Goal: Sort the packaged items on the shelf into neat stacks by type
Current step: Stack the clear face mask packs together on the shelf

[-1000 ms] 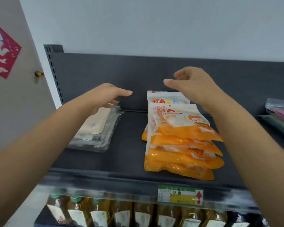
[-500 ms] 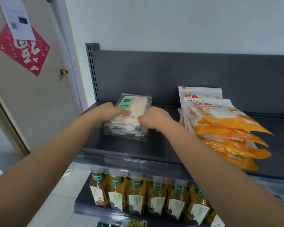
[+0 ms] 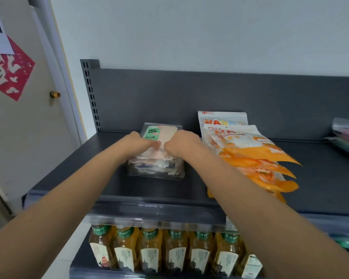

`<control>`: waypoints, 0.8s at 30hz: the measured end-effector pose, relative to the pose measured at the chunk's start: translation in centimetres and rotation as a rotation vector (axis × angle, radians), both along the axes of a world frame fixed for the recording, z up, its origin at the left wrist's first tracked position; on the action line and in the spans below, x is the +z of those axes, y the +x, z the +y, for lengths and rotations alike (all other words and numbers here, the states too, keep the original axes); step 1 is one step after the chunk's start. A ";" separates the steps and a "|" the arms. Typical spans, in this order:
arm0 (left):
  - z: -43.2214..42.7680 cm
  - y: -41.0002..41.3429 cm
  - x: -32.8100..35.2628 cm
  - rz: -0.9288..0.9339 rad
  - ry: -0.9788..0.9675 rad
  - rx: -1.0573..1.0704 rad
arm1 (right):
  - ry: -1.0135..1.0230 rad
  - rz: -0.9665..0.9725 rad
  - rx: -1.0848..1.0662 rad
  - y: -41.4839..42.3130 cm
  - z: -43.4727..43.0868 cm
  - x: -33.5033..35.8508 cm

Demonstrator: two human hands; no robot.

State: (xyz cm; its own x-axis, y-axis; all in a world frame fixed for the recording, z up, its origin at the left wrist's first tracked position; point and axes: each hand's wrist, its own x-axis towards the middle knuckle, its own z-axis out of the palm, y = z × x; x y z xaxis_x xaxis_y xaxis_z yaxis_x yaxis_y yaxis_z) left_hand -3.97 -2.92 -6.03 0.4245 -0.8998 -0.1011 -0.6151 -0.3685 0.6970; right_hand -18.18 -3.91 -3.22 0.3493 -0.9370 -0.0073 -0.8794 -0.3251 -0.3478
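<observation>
Dark grey metal shelf [image 3: 89, 178], seen from the front. The stack of clear plastic face-mask packets [image 3: 159, 170] lies left of centre, near the upright grey back panel [image 3: 189, 93]. The left grip [image 3: 141, 142] and right grip [image 3: 182, 142] lie side by side on top of it, fingers curled onto the upper packets. Just beside the stack, to its right, lies the fanned pile of orange-and-white mask pouches [image 3: 256, 158], reaching from back panel to front edge. Well apart, at the far right, lies a stack of translucent flat packets [image 3: 347, 137]. Below the shelf stands a row of amber bottles [image 3: 175, 252]. Left of the shelf is a beige door [image 3: 28, 137] bearing a red paper diamond [image 3: 8, 75].
</observation>
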 end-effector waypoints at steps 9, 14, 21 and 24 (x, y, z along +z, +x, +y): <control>0.8 -8.9 7.0 -0.490 -0.265 -0.126 | -0.369 0.009 -0.079 -9.8 -2.0 7.1; -0.9 -18.4 9.2 -0.529 -0.357 -0.312 | -0.374 0.028 -0.219 -21.2 -4.1 8.2; -4.0 -35.8 9.6 -0.548 -0.401 -0.465 | -0.254 0.097 -0.438 -40.0 -7.9 7.2; -6.0 -42.9 8.1 -0.510 -0.347 -0.472 | -0.225 0.092 -0.479 -48.2 -10.0 6.2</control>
